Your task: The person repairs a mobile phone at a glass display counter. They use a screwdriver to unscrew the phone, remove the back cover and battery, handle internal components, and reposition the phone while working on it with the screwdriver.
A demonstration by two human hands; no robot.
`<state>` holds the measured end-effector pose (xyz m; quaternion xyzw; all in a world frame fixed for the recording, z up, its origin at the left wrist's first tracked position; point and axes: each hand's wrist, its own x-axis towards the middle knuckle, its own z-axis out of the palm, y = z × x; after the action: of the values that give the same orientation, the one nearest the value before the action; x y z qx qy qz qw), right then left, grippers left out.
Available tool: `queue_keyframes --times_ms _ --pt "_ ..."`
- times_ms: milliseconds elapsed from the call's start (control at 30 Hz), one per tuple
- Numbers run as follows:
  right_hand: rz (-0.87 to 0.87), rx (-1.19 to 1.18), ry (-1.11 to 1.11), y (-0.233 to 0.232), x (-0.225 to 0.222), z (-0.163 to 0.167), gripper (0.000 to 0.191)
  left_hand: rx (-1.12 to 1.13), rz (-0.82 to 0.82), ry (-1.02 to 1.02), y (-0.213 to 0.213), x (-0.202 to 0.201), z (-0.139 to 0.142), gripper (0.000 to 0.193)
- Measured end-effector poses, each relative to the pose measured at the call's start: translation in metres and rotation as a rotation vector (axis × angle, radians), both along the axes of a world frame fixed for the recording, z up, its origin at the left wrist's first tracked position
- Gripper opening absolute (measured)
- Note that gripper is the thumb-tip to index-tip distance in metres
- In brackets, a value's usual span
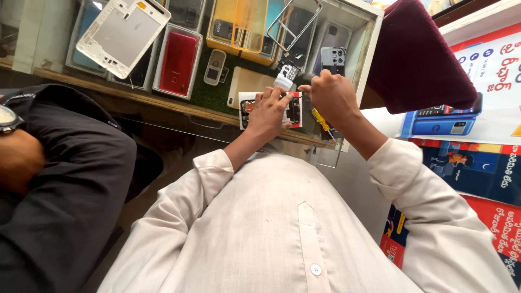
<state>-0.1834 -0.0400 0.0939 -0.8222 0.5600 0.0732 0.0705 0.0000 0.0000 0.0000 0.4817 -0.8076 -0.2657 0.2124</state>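
My left hand (268,111) presses down on an opened phone (293,108) lying flat on the table (163,103), and its grip pinches a small white keypad piece (284,78) just above it. My right hand (331,95) is closed tight, though I cannot tell on what, with a yellow screwdriver (320,119) just under it. I think the phone is light, stiff and easy to break, so holding it by the edges is best.

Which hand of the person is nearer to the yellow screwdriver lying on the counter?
The right hand. It is directly above the yellow screwdriver, almost touching its handle. The left hand is further to the left, resting on the opened phone.
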Motion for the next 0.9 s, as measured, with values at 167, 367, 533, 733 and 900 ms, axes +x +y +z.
queue_keyframes --times_ms 167,367,533,733,900 --pt "0.106 -0.12 -0.093 0.007 0.001 -0.002 0.028 -0.005 0.0 0.001 0.001 0.0 0.0 0.081" --pt "0.072 -0.127 -0.144 0.013 0.006 0.001 0.026 -0.024 0.005 -0.001 0.003 0.004 -0.001 0.081" --pt "0.025 -0.08 -0.023 0.011 0.005 0.005 0.031 0.001 -0.005 -0.025 0.0 0.001 0.001 0.081" --pt "-0.086 0.033 0.037 0.006 0.003 0.002 0.039 -0.008 -0.011 -0.035 0.0 0.002 0.001 0.079" --pt "-0.02 -0.053 -0.066 0.011 0.008 0.004 0.033 -0.017 -0.01 -0.027 0.002 0.004 0.002 0.08"
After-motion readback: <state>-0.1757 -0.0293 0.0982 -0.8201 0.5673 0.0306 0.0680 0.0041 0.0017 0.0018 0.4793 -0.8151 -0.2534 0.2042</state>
